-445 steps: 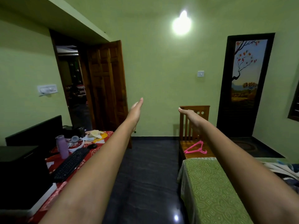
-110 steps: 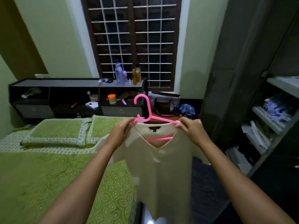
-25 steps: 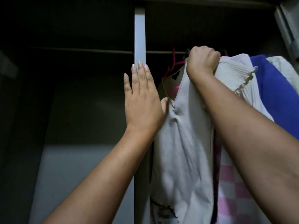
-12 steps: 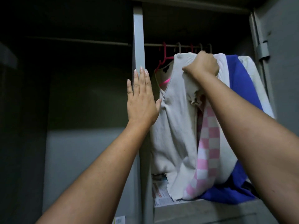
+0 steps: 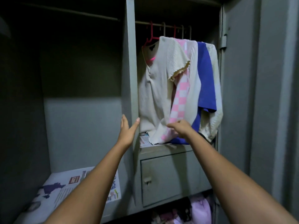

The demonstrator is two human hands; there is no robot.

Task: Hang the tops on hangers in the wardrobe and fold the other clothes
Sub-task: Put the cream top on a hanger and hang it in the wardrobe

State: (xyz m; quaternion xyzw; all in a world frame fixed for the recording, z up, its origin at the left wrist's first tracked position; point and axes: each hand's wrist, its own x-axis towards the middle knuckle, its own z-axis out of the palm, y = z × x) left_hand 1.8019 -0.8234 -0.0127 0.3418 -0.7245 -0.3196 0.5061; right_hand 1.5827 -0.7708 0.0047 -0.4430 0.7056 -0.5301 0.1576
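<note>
Inside right wardrobe bay, cream top (image 5: 153, 88) hung on pink hanger (image 5: 151, 38) from rail (image 5: 161, 25). Right hand (image 5: 179, 128) pinching hem, likely straightening. Left hand (image 5: 127, 130) spread, fingers straight, beside divider post (image 5: 130, 62).

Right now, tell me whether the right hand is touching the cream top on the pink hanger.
Touching. The head view shows the right hand at the lower hem of the cream top, its fingertips lying against the fabric with no gap, as if pinching it.
</note>
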